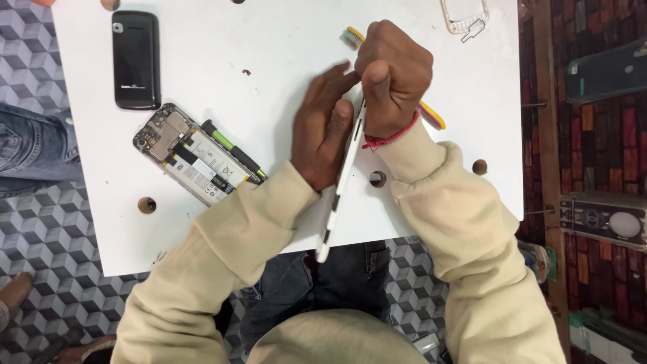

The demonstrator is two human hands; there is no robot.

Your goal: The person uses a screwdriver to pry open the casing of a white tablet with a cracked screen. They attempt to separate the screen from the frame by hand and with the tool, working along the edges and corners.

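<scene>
I hold a white tablet [340, 189] on its edge, upright over the white table [269, 47], its thin side facing the camera. My left hand [323, 131] lies flat against its left face. My right hand [393, 74] is closed over the tablet's top end. Under my right hand lies a yellow toothbrush [352, 36], its bristle head sticking out at the far side and its handle end showing by my right wrist.
An opened phone [195, 156] with battery and circuit board exposed lies at the left, a green-and-black tool [232, 149] beside it. A black phone back [136, 59] lies farther off. A clear phone case [465, 15] sits at the far edge. Another person's jeans-clad leg [30, 145] is at the left.
</scene>
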